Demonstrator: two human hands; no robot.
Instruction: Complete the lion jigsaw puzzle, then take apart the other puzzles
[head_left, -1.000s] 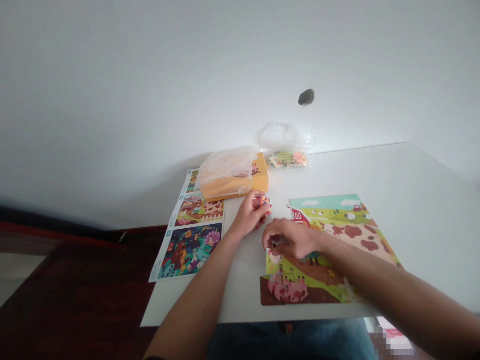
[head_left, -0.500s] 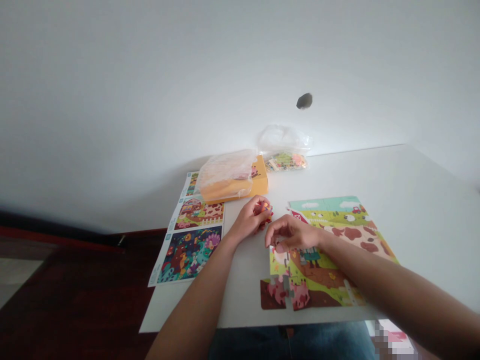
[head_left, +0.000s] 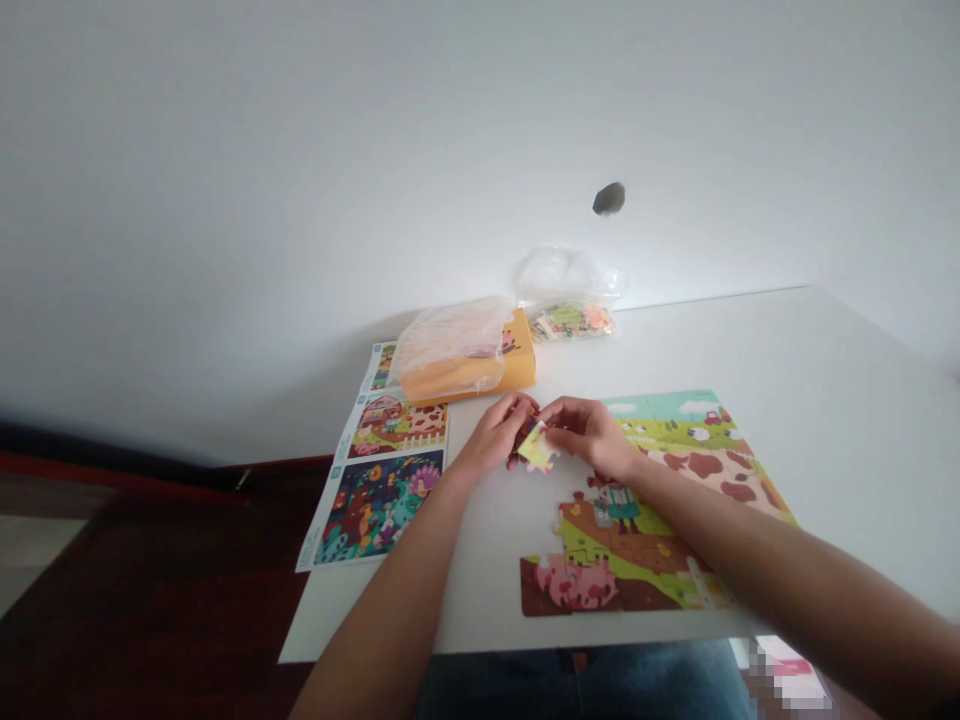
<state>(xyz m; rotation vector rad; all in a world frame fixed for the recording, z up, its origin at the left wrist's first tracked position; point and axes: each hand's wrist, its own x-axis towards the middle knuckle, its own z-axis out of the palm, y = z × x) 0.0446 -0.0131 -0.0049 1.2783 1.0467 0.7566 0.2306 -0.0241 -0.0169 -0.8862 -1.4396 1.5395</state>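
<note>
A partly joined jigsaw puzzle (head_left: 637,540) of a farm scene lies on the white table (head_left: 840,400), with gaps along its left side. My right hand (head_left: 589,435) pinches a light green and yellow puzzle piece (head_left: 536,450) above the table, left of the puzzle. Close beside it, my left hand (head_left: 499,437) is closed around several reddish puzzle pieces, mostly hidden by the fingers. The two hands nearly meet, and the green piece overlaps the left fingertips in the view.
Left of my arms lies a picture sheet (head_left: 386,505). On its upper end sits an orange box (head_left: 521,370) under a clear plastic bag (head_left: 450,345). A bag of puzzle pieces (head_left: 574,320) rests by the wall, which has a dark hole (head_left: 609,198).
My right hand has lifted the green piece off the puzzle's left side and carried it up beside my left hand. The pink pig pieces at the lower left now sit closer together.
</note>
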